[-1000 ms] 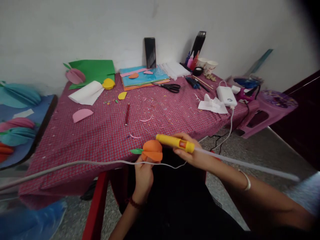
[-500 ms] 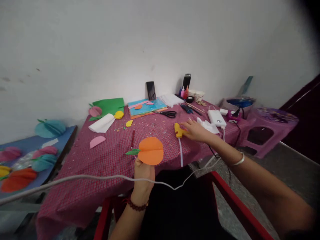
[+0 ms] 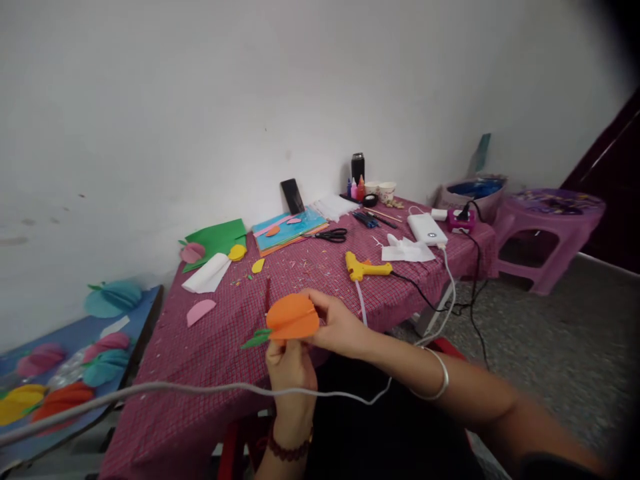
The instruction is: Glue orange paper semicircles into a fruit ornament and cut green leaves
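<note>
The round, layered orange paper fruit [image 3: 291, 316] was held up above the bench's [image 3: 180, 373] near edge, left hand [image 3: 291, 370] beneath, right hand [image 3: 340, 328] at its right side. A crease crossed its face; its green paper leaves [image 3: 257, 339] pointed left.

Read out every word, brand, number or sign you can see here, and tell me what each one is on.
No text can be read.
White box: small round mark, too small to read.
Paper cups: printed pattern, too blurred to tell if it holds words.
Small bottles: too small to tell.
Orange paper fruit: no writing shows.
</note>
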The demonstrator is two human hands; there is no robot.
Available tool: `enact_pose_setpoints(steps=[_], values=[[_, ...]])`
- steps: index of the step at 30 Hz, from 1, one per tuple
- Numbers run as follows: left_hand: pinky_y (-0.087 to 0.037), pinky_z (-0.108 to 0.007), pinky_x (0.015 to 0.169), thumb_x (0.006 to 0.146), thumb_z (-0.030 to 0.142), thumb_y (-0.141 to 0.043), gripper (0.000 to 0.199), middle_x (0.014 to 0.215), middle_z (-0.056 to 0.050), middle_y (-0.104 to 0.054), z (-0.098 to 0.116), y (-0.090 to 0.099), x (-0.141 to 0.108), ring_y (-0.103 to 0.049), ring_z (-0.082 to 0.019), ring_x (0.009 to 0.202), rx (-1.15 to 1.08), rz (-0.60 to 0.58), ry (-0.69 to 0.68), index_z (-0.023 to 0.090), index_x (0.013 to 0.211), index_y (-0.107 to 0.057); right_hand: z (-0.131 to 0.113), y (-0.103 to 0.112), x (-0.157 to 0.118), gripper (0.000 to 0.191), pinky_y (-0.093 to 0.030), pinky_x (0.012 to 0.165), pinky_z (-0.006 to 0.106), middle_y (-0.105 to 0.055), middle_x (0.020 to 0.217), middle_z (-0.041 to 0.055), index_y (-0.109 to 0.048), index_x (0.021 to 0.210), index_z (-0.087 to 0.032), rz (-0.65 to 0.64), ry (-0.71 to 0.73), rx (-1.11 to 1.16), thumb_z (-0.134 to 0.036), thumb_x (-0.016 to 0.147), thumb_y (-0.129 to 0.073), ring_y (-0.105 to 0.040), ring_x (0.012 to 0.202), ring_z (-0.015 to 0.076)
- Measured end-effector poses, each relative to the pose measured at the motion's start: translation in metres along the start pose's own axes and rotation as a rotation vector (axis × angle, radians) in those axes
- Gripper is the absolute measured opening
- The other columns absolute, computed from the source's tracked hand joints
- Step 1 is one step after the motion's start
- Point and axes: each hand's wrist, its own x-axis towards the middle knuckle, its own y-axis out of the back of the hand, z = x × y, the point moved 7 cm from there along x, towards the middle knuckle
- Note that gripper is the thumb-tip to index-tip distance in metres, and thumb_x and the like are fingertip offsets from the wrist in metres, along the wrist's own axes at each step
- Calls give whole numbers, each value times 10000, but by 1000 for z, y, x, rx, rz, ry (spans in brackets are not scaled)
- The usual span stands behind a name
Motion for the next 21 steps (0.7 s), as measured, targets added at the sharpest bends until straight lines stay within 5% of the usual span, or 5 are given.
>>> enact_pose_setpoints(steps=[6,21], values=[[-539,-216,720,674,357,-804,210,745,-5,-723,2,13,-10,-674,-121,690,108,35,29,188,776,-733,16,-12,-6,225,-426,572,232,-557,746,-35,-559,852,-188,65,-129,240,-324,722,-682,-511,621,95],[-546,-224,692,624,366,-830,252,758,-25,-726,-3,18,-15,-673,-132,707,126,47,82,177,761,-736,3,-3,-15,182,-418,575,232,-534,735,-33,-557,807,-179,70,-40,155,-327,779,-659,-497,629,93]])
